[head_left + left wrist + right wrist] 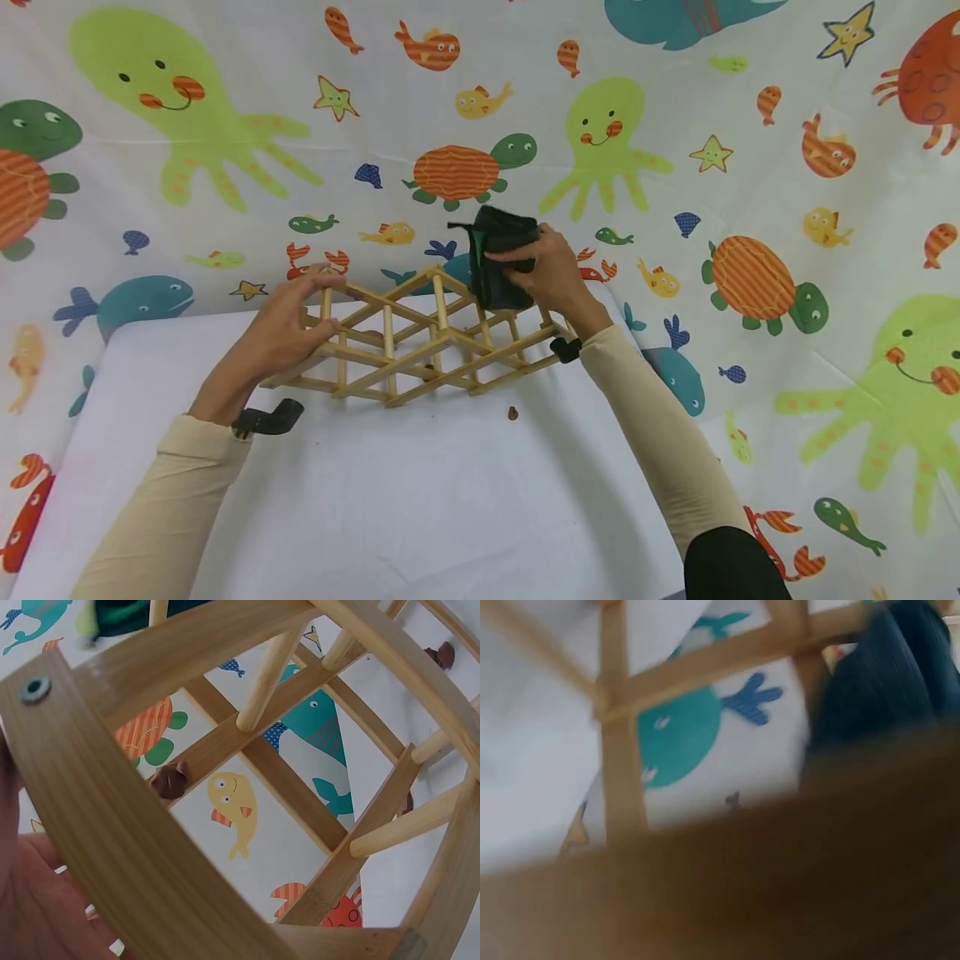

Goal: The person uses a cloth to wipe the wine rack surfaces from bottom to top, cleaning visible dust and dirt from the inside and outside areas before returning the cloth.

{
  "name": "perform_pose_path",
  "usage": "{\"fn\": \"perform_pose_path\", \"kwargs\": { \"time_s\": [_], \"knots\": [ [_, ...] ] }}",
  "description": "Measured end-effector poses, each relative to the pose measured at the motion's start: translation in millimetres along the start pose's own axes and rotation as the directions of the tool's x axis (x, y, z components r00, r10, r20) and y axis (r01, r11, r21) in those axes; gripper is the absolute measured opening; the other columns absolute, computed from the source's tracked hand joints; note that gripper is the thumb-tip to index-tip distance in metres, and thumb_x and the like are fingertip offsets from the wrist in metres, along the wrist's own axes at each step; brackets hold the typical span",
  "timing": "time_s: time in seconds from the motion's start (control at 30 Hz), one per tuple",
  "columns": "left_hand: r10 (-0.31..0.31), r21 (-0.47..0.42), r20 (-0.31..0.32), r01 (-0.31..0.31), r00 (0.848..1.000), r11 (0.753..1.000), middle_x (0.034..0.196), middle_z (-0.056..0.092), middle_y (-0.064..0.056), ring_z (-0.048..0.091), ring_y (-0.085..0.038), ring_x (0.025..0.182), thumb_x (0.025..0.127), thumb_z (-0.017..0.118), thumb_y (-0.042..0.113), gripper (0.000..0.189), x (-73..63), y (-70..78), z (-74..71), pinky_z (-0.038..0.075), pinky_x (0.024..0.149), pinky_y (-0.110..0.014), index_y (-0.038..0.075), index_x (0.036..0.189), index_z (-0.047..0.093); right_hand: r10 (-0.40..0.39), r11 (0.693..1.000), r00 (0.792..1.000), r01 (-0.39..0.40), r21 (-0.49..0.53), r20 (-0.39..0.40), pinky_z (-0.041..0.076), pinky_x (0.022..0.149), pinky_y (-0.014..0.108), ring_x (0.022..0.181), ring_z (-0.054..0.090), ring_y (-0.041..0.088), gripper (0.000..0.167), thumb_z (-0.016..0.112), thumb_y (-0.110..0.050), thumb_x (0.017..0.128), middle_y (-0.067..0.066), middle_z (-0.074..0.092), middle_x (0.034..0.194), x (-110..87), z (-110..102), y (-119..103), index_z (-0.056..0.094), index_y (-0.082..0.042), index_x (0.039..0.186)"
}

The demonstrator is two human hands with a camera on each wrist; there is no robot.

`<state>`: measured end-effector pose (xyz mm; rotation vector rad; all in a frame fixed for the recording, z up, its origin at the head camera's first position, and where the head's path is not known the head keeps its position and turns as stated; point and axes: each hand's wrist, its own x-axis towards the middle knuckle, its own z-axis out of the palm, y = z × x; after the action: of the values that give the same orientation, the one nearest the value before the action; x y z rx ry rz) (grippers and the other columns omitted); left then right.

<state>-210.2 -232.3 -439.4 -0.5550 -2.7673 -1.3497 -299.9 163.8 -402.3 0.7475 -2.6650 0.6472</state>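
Note:
A light wooden lattice rack (388, 329) of crossed slats and round dowels stands on the white table. My left hand (288, 325) grips its left end, thumb in front and fingers behind; in the left wrist view, part of the palm (37, 907) shows behind a slat. My right hand (555, 267) pinches a dark green-black folded cloth (495, 283) over the rack's right half. That cloth (885, 682) appears at the right in the right wrist view, where a blurred wooden slat (727, 892) covers the bottom and hides the fingers.
A small brown lump (513, 412) lies on the white table (435, 500) in front of the rack. Another brown lump (171, 780) sits against a slat in the left wrist view. Behind the table hangs a curtain (262, 75) printed with sea animals.

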Motion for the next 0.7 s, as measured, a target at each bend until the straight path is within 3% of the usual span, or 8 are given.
{"fn": "perform_pose_path", "kwargs": {
  "time_s": [0.13,0.3,0.37,0.43,0.53,0.6,0.67,0.7],
  "knots": [
    [-0.004,-0.004,-0.01,0.004,1.0,1.0,0.171,0.036,-0.02,0.03,-0.054,0.153,0.09,0.069,0.003,0.062,-5.0,3.0,-0.7,0.026,0.114,-0.081,0.005,0.15,0.053,-0.038,0.985,0.972,0.075,-0.157,0.231,0.049,0.099,0.049,0.106,0.057,0.03,0.035,0.089,-0.017,0.088,0.006,0.081,0.115,5.1,-0.7,-2.9,0.083,-0.035,0.117],
    [0.0,-0.016,-0.007,0.0,1.0,1.0,0.171,0.034,-0.021,0.027,-0.054,0.154,0.091,0.068,0.004,0.061,-6.6,7.3,2.5,0.024,0.114,-0.083,0.005,0.15,0.053,-0.111,0.986,0.994,0.112,-0.124,0.01,0.05,0.101,0.053,0.11,0.063,0.036,0.032,0.089,-0.014,0.087,0.011,0.08,0.119,8.2,-8.2,-6.0,0.084,-0.03,0.114],
    [-0.019,-0.013,-0.002,0.019,1.0,1.0,0.173,0.032,-0.02,0.026,-0.054,0.155,0.091,0.067,0.005,0.061,-6.9,9.6,4.2,0.023,0.114,-0.084,0.006,0.151,0.053,-0.08,0.995,0.997,0.08,-0.056,0.003,0.053,0.095,0.052,0.107,0.063,0.036,0.031,0.089,-0.012,0.087,0.014,0.079,0.12,6.5,-13.7,-6.0,0.085,-0.03,0.112],
    [-0.032,-0.002,-0.002,0.032,0.999,0.999,0.173,0.031,-0.019,0.026,-0.053,0.155,0.092,0.067,0.005,0.061,-7.7,11.6,5.8,0.025,0.114,-0.084,0.006,0.151,0.052,-0.03,0.998,0.991,0.035,-0.043,0.128,0.053,0.097,0.049,0.103,0.061,0.032,0.032,0.089,-0.012,0.086,0.011,0.081,0.116,4.1,-17.5,-4.2,0.085,-0.03,0.112],
    [-0.042,0.006,-0.004,0.042,0.999,0.999,0.173,0.031,-0.019,0.027,-0.053,0.155,0.091,0.067,0.005,0.061,-10.1,14.1,7.6,0.027,0.112,-0.084,0.007,0.15,0.053,0.024,0.994,0.958,0.007,-0.105,0.286,0.049,0.097,0.046,0.098,0.054,0.027,0.033,0.089,-0.015,0.087,0.006,0.082,0.111,-2.2,-14.1,-0.4,0.084,-0.033,0.115],
    [-0.052,0.015,-0.007,0.052,0.999,0.999,0.174,0.03,-0.018,0.027,-0.053,0.155,0.091,0.067,0.005,0.061,-11.8,16.0,9.3,0.027,0.112,-0.084,0.008,0.15,0.053,-0.005,0.99,0.973,0.037,-0.135,0.229,0.047,0.1,0.049,0.099,0.056,0.031,0.032,0.089,-0.018,0.088,0.005,0.083,0.112,-6.5,-8.6,3.1,0.083,-0.033,0.116],
    [-0.057,0.022,-0.012,0.058,0.998,0.998,0.174,0.029,-0.018,0.026,-0.054,0.155,0.091,0.067,0.005,0.062,-12.9,18.5,11.1,0.026,0.112,-0.085,0.009,0.151,0.052,-0.02,0.995,0.999,0.023,-0.095,0.03,0.049,0.101,0.052,0.106,0.061,0.034,0.031,0.088,-0.015,0.088,0.01,0.081,0.117,-11.1,-5.4,5.2,0.084,-0.03,0.116],
    [-0.064,0.027,-0.013,0.064,0.998,0.998,0.175,0.029,-0.017,0.026,-0.055,0.155,0.091,0.067,0.006,0.062,-13.0,19.6,12.3,0.025,0.112,-0.085,0.009,0.151,0.052,-0.014,0.999,0.997,0.01,-0.051,-0.078,0.05,0.106,0.053,0.112,0.063,0.036,0.031,0.088,-0.014,0.088,0.012,0.079,0.122,-12.9,-6.6,4.9,0.084,-0.029,0.116]
  ]
}}
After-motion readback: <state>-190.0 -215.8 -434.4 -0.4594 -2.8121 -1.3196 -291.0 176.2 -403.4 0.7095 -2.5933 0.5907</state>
